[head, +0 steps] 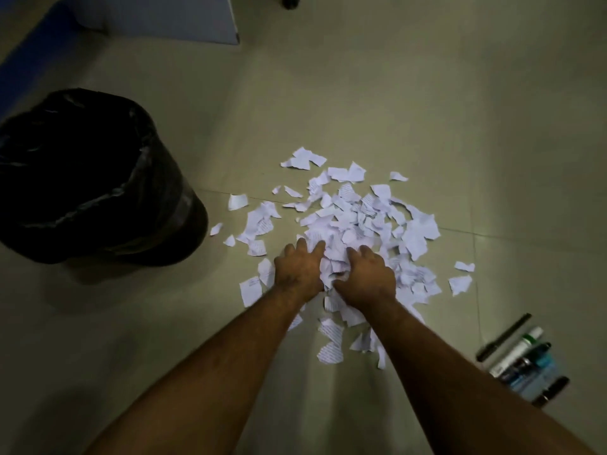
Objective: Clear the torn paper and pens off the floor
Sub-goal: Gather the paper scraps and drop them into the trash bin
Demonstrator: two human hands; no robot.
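Note:
A pile of torn white paper (358, 218), some pieces printed, lies spread on the beige tiled floor. My left hand (297, 269) and my right hand (366, 277) rest side by side on the near part of the pile, fingers curled into the scraps and bunching a clump between them. Several pens and markers (522, 362) lie together on the floor at the lower right, apart from the paper. Loose scraps lie scattered around the pile's edges.
A bin lined with a black bag (88, 178) stands on the floor to the left of the pile. A white panel (184, 21) and a blue edge (19, 67) are at the top left. A dark wheel or foot (290, 1) shows at the top.

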